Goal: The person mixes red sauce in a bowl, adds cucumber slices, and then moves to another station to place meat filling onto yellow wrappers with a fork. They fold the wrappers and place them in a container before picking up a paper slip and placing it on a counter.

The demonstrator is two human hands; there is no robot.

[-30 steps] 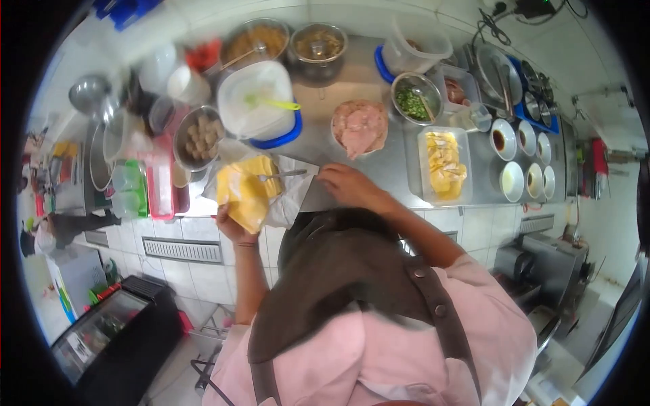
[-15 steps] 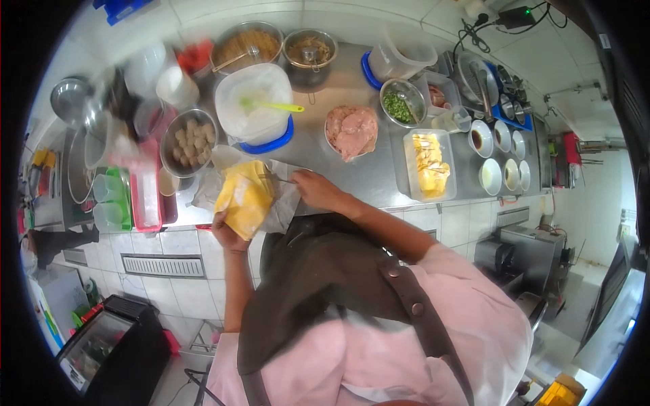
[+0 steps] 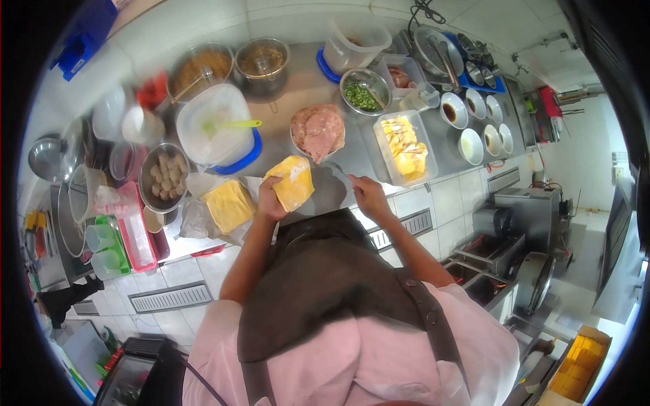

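Left hand (image 3: 273, 201), fingers closed on the left edge of a floppy yellow sheet (image 3: 292, 184); the sheet extends rightward from them, its long axis roughly away from the body; the right hand (image 3: 370, 197) is farther off, curled on what seems a thin utensil, blurred; beyond, a round bowl heaped with pink mince (image 3: 318, 132); left, yellow sheets (image 3: 229, 205) on white paper (image 3: 194, 220); right, a clear rectangular tub (image 3: 430, 166) of folded yellow pieces (image 3: 408, 150).

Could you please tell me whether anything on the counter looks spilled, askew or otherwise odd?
One small thing: the raw minced meat is heaped high, and a tongue of it droops over the near rim of its bowl, so it looks overfull. I see no clear spill on the counter.
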